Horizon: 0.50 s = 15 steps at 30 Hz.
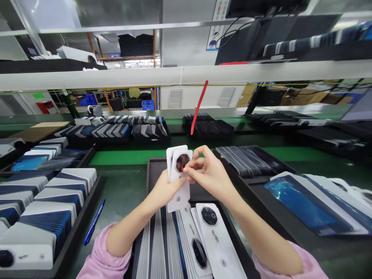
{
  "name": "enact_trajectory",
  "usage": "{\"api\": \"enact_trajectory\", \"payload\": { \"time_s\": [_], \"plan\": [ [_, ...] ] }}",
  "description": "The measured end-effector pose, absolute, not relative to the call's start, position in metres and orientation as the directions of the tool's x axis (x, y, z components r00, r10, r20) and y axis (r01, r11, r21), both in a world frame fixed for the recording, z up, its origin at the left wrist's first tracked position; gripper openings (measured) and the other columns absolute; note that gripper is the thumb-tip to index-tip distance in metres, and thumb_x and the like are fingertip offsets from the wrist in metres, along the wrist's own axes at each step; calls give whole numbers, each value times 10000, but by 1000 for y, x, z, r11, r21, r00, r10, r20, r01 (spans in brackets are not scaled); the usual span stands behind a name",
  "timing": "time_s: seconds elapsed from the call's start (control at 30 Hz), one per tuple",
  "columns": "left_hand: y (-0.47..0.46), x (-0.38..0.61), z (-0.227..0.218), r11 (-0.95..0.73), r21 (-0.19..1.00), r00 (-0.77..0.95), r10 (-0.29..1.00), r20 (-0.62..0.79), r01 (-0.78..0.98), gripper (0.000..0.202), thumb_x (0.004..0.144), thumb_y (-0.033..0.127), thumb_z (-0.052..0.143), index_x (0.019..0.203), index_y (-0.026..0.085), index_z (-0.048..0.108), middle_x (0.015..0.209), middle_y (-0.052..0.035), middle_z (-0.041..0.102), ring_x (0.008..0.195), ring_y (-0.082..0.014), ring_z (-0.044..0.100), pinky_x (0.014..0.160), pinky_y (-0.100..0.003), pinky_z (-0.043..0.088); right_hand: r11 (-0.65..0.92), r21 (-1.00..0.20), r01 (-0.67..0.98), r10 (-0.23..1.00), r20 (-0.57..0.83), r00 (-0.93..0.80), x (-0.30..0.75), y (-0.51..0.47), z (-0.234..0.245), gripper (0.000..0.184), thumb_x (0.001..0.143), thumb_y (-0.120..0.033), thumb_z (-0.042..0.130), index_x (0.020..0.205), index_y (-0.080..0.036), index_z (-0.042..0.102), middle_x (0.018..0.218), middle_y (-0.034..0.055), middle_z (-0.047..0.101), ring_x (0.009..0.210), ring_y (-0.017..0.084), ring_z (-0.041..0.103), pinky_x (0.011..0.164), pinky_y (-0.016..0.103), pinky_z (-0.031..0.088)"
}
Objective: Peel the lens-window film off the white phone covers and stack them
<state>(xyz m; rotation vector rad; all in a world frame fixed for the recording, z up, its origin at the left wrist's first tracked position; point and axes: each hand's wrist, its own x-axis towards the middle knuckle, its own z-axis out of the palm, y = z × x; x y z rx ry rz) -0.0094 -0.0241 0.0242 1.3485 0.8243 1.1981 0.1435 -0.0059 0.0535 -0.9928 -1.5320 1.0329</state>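
My left hand (163,190) is closed around white phone back covers (179,193), held upright above a black tray (153,170). At least two covers show, one behind the other. The front one has a round dark camera area (182,161) near its top. My right hand (211,175) pinches at the edge of that circle, with a small red piece (183,169) at its fingertips. Below, the tray holds a tight row of covers on edge (157,248). Another white cover (219,240) with a round dark camera area lies at the tray's right side.
A blue pen (94,223) lies left of the tray. Trays of white and blue covers (48,217) stand further left. To the right are blue film-covered panels (302,201) and dark sheets (247,161). A red strip (199,108) hangs from the white shelf edge (116,77).
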Motion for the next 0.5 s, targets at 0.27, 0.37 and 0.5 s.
{"api": "enact_trajectory", "payload": {
  "time_s": [0.27, 0.37, 0.5],
  "plan": [
    [-21, -16, 27, -364, 930, 102, 928, 357, 57, 425, 839, 123, 550, 1236, 155, 699, 1171, -90, 738, 1179, -304, 644, 1020, -350, 469, 353, -903, 245, 936, 341, -93, 132, 17, 43, 464, 620, -320, 774, 855, -267, 379, 527, -78, 587, 438, 163, 567, 471, 272, 469],
    [-20, -23, 32, -282, 958, 70, 958, 279, 43, 345, 824, 159, 587, 1134, 131, 735, 969, -87, 771, 995, -298, 709, 952, -377, 515, 387, -860, 333, 912, 411, 3, 135, 37, 40, 574, 534, -413, 871, 832, -265, 402, 450, -118, 441, 407, 130, 438, 440, 256, 356],
    [-18, -29, 34, -264, 964, 13, 964, 265, -19, 257, 763, 266, 726, 965, 112, 765, 915, -94, 768, 975, -313, 697, 919, -377, 533, 285, -958, 35, 924, 265, -275, 132, 48, 36, 690, 483, -559, 885, 953, -247, 487, 756, 14, 659, 634, 203, 631, 586, 327, 527]
  ]
}}
